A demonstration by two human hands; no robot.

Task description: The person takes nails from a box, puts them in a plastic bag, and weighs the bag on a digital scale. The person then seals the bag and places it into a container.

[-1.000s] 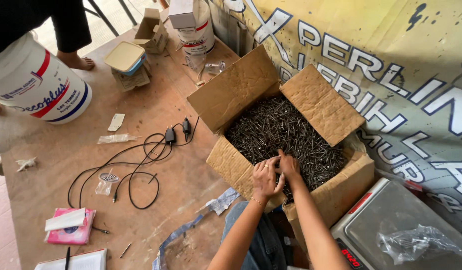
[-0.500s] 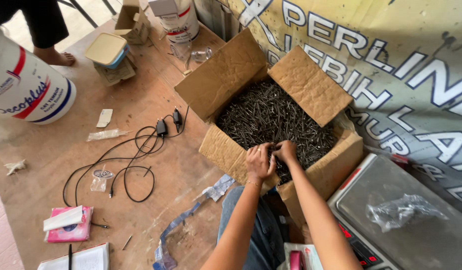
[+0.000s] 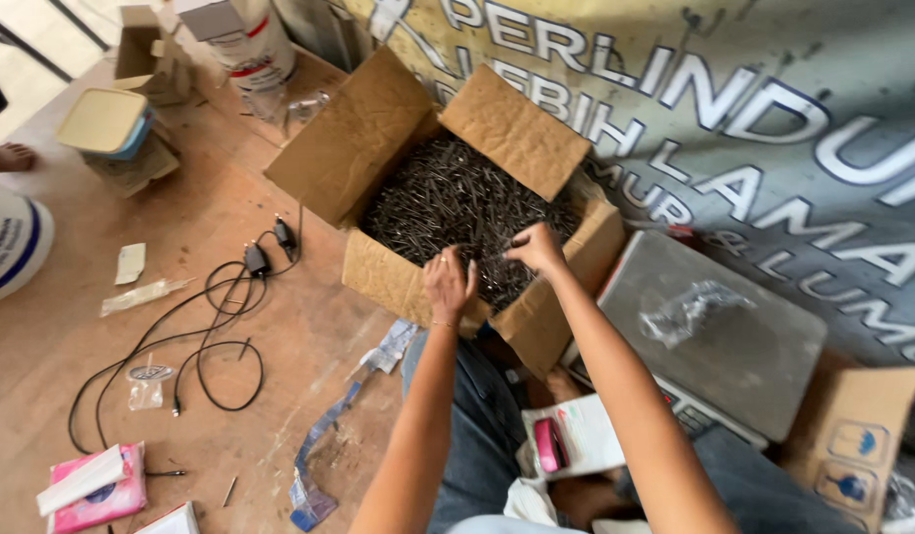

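Since half a second ago, both hands have lifted slightly and drawn apart above the open cardboard box, and the view has slid right, bringing more of the grey weighing scale into sight. The box sits on the wooden floor just in front of the seated person's knees, flaps folded out, filled with a dark heap of nails.

The left hand hangs over the near wall of the box, at 6 o'clock of the heap, fingers loosely curled and slightly apart; whether nails lie in the palm cannot be told. The right hand sits at 3 o'clock of the left, fingers bunched together in a pinch at the heap's near edge, apparently on a few nails.

Gathering nails well probably means scooping shallowly with curled fingers, points turned away from the skin, and lifting only a small bunch.

A black cable coils on the floor at 9 o'clock of the box.
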